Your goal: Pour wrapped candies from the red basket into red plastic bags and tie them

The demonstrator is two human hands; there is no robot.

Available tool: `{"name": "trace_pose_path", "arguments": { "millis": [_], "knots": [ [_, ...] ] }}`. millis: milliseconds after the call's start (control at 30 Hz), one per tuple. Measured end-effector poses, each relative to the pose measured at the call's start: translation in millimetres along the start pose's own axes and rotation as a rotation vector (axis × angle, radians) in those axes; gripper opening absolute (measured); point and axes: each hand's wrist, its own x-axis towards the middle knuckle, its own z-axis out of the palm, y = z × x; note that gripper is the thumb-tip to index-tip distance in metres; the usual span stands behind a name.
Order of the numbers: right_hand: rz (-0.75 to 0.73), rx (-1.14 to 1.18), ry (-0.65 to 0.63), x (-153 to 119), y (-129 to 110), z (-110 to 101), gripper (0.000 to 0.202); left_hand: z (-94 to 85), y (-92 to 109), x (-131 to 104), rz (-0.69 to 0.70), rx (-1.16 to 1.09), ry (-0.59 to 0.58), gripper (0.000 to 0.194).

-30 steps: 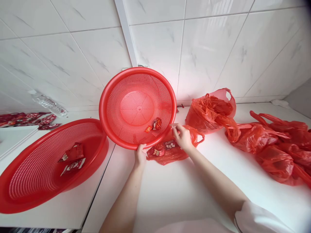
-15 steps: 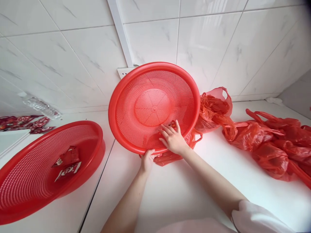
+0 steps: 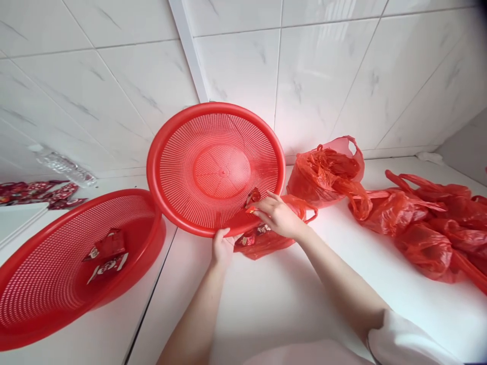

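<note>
Pinching a small candy (image 3: 250,209) in our right hand (image 3: 279,215), right at the fingertips, with a wrapped sweet (image 3: 253,194) just past them in the tilted basket (image 3: 222,170). Our left hand (image 3: 222,245) has its lower rim gripped; a red bag (image 3: 262,249) lies partly underneath.

Left hand (image 3: 222,247) curled, thumb (image 3: 219,234) uppermost; right hand (image 3: 279,215), just forward and right of it, pinches, back upward.

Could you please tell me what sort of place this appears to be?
Probably an indoor workroom or kitchen, though I can't tell which: a white countertop against a marbled tile wall, with red perforated plastic baskets and filled red plastic bags on or above it.
</note>
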Motion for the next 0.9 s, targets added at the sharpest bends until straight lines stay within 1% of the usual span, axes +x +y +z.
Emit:
{"name": "trace_pose_path", "arguments": {
  "millis": [33, 100, 200, 300, 433, 500, 567, 667, 800, 867, 900],
  "knots": [
    [0.027, 0.022, -0.001, -0.8, 0.3, -6.9, 0.032, -1.1, 1.4, 1.4, 0.007, -0.003, 0.023, 0.021],
    [0.071, 0.012, -0.052, -3.3, 2.4, -17.9, 0.032, -2.9, 2.8, 3.5, 0.014, 0.001, 0.066, 0.016],
    [0.117, -0.104, -0.111, -6.6, 6.2, -26.4, 0.028, -3.2, 2.2, 4.8, 0.020, -0.012, 0.116, 0.014],
    [0.142, -0.158, -0.061, -6.6, 6.7, -28.7, 0.026, 0.1, 0.5, 2.9, 0.018, -0.011, 0.115, 0.019],
    [0.112, -0.187, -0.006, -4.5, 4.3, -22.3, 0.029, 5.8, -2.3, -4.3, -0.019, 0.067, 0.021, 0.024],
    [0.095, -0.218, -0.015, -4.4, 3.7, -13.8, 0.035, 7.8, -5.0, -8.7, -0.050, 0.110, -0.031, 0.026],
    [0.121, -0.246, -0.048, -5.4, 3.2, -4.2, 0.040, 8.9, -8.7, -12.7, -0.068, 0.122, -0.065, 0.031],
    [0.160, -0.240, -0.134, -7.4, 1.4, 4.5, 0.039, 8.8, -13.6, -16.2, -0.057, 0.100, -0.056, 0.038],
    [0.132, -0.155, -0.231, -7.6, -2.4, 1.4, 0.045, 6.3, -14.7, -15.4, -0.023, 0.097, -0.040, 0.036],
    [0.144, -0.105, -0.231, -6.2, -4.1, -1.1, 0.038, 5.9, -13.7, -14.4, -0.019, 0.091, -0.058, 0.035],
    [0.151, -0.072, -0.211, -5.0, -4.8, -1.8, 0.032, 6.2, -13.1, -14.3, -0.023, 0.089, -0.067, 0.034]
  ]
}}
